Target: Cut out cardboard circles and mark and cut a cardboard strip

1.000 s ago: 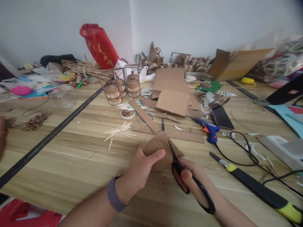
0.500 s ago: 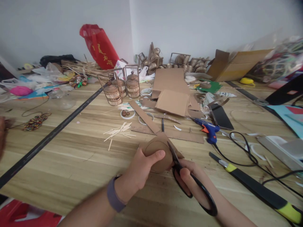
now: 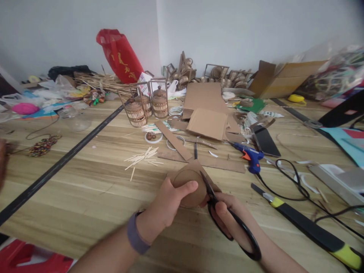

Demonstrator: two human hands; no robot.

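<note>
A piece of brown cardboard (image 3: 192, 195) with a circle drawn on it is pinched in my left hand (image 3: 167, 203), the thumb lying across its face. My right hand (image 3: 231, 214) grips black-handled scissors (image 3: 245, 233), fingers through the loops. Their blades lie at the right side of the drawn circle, and cardboard shows on both sides of them. Beyond my hands, a cardboard strip (image 3: 222, 163) lies flat, with a pen (image 3: 195, 151) touching it. Several pale sticks (image 3: 142, 157) are scattered to the left.
A blue glue gun (image 3: 250, 154) with a black cord and a large utility knife (image 3: 309, 223) lie on the right. Small lidded baskets (image 3: 135, 113), cardboard sheets (image 3: 207, 123) and a red bag (image 3: 121, 57) are farther back. Part of another person's hand (image 3: 2, 161) shows at the left edge.
The scissors have shifted very slightly along the circle's right edge, and the cardboard has turned a little. My left hand keeps the same hold.
</note>
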